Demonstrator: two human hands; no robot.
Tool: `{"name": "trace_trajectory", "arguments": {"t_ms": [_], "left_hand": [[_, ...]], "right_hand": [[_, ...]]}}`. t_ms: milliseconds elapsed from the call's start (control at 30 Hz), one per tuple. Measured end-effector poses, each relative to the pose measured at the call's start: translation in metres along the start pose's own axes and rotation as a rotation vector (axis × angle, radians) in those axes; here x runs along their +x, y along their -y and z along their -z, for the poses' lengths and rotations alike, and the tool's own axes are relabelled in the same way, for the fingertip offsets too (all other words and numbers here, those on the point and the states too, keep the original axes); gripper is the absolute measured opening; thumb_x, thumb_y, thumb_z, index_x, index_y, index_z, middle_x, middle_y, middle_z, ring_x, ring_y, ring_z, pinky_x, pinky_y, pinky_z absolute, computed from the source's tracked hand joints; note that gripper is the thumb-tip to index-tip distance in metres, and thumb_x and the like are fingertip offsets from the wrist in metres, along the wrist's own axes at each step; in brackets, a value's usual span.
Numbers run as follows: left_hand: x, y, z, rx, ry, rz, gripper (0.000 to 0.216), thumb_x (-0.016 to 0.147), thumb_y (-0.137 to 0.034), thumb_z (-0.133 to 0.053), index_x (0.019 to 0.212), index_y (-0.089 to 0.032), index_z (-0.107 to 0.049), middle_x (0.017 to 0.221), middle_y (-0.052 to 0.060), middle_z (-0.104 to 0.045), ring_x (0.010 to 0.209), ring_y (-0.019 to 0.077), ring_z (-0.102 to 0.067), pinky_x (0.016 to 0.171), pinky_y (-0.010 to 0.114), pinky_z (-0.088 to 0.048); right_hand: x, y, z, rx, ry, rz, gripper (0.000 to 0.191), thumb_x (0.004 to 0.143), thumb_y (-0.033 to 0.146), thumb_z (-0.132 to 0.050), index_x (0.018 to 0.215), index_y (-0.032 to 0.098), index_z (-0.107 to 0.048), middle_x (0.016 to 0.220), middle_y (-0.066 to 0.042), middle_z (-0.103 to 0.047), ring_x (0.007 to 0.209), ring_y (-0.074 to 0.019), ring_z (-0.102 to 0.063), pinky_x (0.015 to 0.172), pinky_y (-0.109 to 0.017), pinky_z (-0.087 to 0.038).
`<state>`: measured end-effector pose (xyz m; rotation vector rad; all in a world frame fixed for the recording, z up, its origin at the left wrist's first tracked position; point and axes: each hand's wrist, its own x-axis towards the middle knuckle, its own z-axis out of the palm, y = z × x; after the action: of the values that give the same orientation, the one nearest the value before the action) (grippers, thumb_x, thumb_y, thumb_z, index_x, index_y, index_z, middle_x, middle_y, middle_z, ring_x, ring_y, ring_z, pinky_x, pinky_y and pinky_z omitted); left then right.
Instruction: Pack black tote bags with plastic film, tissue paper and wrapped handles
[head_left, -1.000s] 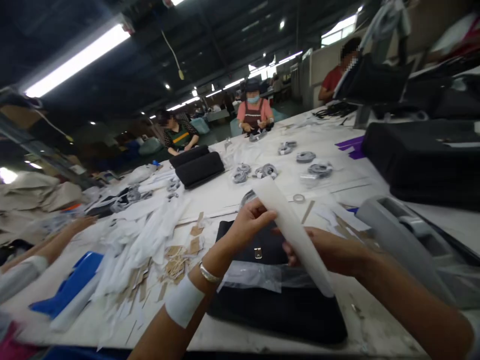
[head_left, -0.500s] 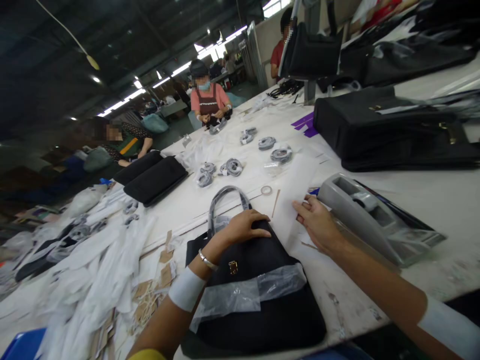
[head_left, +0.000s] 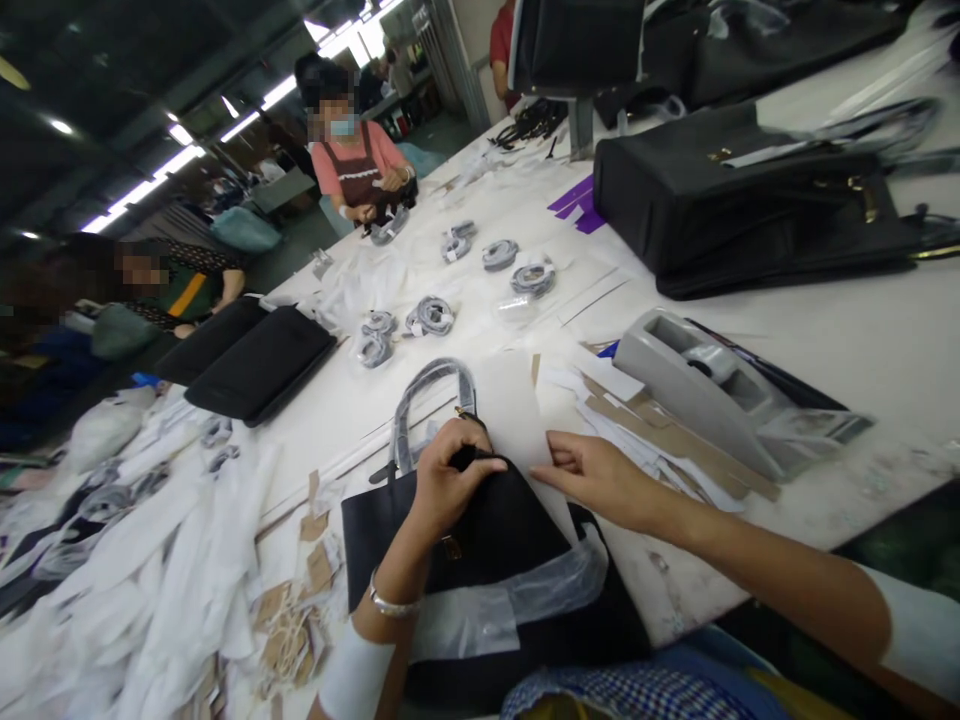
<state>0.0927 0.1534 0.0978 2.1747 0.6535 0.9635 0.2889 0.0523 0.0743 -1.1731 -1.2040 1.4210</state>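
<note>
At the near left, a heap of white paper strips (head_left: 150, 560) and cardboard scraps (head_left: 300, 600) lies off to the side of the working spot. Farther back, flat black bags (head_left: 255, 360) lie side by side. In the near middle the black handbag (head_left: 487, 540) lies flat on the table (head_left: 862, 350), handles pointing away, with a plastic film (head_left: 510, 600) across its front. The left hand (head_left: 450, 480) is clamped on the bag's top edge below the wrapped handle (head_left: 427, 400), which seems to pin the bag and keep its mouth reachable. The right hand (head_left: 600, 480), close by but apart, pinches the near edge of a white sheet (head_left: 514, 410) whose lower end meets that mouth. Farther right a grey tape dispenser (head_left: 697, 390) sits within reach, and a large black bag (head_left: 750, 200) lies far right.

Counts: one handbag, one sheet, two flat bags, one dispenser, about six coiled straps (head_left: 430, 315) mid-table, and three other people (head_left: 356, 165) at the far side.
</note>
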Motion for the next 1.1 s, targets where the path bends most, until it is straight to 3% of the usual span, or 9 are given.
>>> {"name": "trace_trajectory", "arguments": {"t_ms": [167,267,367,533,633,733,867,1000,1100], "left_hand": [[-0.008,0.004,-0.013,0.021,-0.118,-0.016,0.02,0.079,-0.03,-0.078,0.077,-0.02,-0.061,0.08,0.0,-0.062,0.078,0.0163,-0.059,0.075,0.029,-0.046],[-0.01,0.009,-0.017,0.026,-0.108,0.028,0.019,0.08,-0.032,-0.076,0.078,-0.02,-0.062,0.081,0.0,-0.062,0.079,0.0165,-0.059,0.076,0.03,-0.047],[-0.01,0.014,-0.016,0.036,-0.114,0.098,0.018,0.081,-0.033,-0.074,0.079,-0.021,-0.061,0.084,0.001,-0.063,0.083,0.0176,-0.059,0.08,0.031,-0.047],[-0.01,0.017,-0.014,-0.019,-0.11,0.126,0.017,0.082,-0.032,-0.072,0.08,-0.021,-0.059,0.088,0.002,-0.064,0.089,0.0187,-0.06,0.085,0.032,-0.047],[-0.011,0.013,-0.017,-0.063,-0.082,0.158,0.014,0.084,-0.029,-0.071,0.083,-0.021,-0.059,0.085,0.001,-0.066,0.084,0.0174,-0.062,0.082,0.031,-0.048],[-0.014,0.011,-0.018,-0.039,-0.106,0.143,0.014,0.083,-0.029,-0.071,0.083,-0.021,-0.06,0.082,0.0,-0.066,0.08,0.0164,-0.062,0.079,0.029,-0.048],[-0.02,0.012,-0.018,0.016,-0.13,0.098,0.015,0.084,-0.032,-0.072,0.082,-0.021,-0.062,0.082,0.0,-0.067,0.08,0.0169,-0.064,0.078,0.03,-0.048],[-0.023,0.015,-0.022,0.039,-0.142,0.117,0.014,0.084,-0.032,-0.072,0.084,-0.022,-0.063,0.085,0.001,-0.069,0.085,0.0185,-0.065,0.081,0.031,-0.048],[-0.022,0.017,-0.027,0.044,-0.104,0.123,0.013,0.085,-0.031,-0.07,0.085,-0.022,-0.061,0.091,0.003,-0.069,0.091,0.0201,-0.064,0.085,0.033,-0.048]], "right_hand": [[-0.01,0.026,0.01,-0.734,0.366,-0.17,0.012,0.079,0.025,-0.062,0.074,0.016,-0.067,0.07,-0.005,-0.069,0.067,-0.0187,-0.063,0.06,-0.026,-0.043],[-0.007,0.032,0.014,-0.844,0.477,-0.19,0.013,0.078,0.024,-0.062,0.07,0.016,-0.068,0.064,-0.004,-0.066,0.061,-0.0172,-0.06,0.055,-0.025,-0.04],[-0.01,0.026,0.017,-0.631,0.337,-0.108,0.011,0.078,0.026,-0.063,0.081,0.019,-0.071,0.073,-0.003,-0.071,0.069,-0.0189,-0.064,0.062,-0.026,-0.047],[-0.021,0.009,0.013,-0.185,-0.071,-0.077,0.041,0.081,0.041,-0.066,0.118,0.023,-0.065,0.096,-0.006,-0.073,0.086,-0.0223,-0.069,0.076,-0.035,-0.053],[-0.017,0.008,0.0,-0.241,-0.169,-0.037,0.038,0.085,0.045,-0.061,0.115,0.023,-0.064,0.092,-0.006,-0.072,0.085,-0.0222,-0.068,0.076,-0.034,-0.051],[-0.009,0.011,-0.013,-0.515,-0.225,0.053,0.025,0.091,0.042,-0.052,0.093,0.021,-0.063,0.073,-0.002,-0.065,0.069,-0.0184,-0.061,0.068,-0.029,-0.043],[-0.007,0.015,-0.014,-0.819,-0.084,0.033,0.025,0.092,0.033,-0.05,0.071,0.02,-0.055,0.059,0.001,-0.056,0.056,-0.0138,-0.049,0.055,-0.026,-0.03],[-0.01,0.023,-0.003,-0.891,0.194,-0.014,0.024,0.089,0.025,-0.051,0.067,0.019,-0.058,0.059,-0.002,-0.061,0.058,-0.0143,-0.054,0.055,-0.025,-0.033],[-0.005,0.027,-0.002,-0.966,0.261,-0.056,0.019,0.085,0.02,-0.053,0.069,0.018,-0.062,0.067,-0.005,-0.068,0.062,-0.0163,-0.059,0.058,-0.025,-0.036]]}}
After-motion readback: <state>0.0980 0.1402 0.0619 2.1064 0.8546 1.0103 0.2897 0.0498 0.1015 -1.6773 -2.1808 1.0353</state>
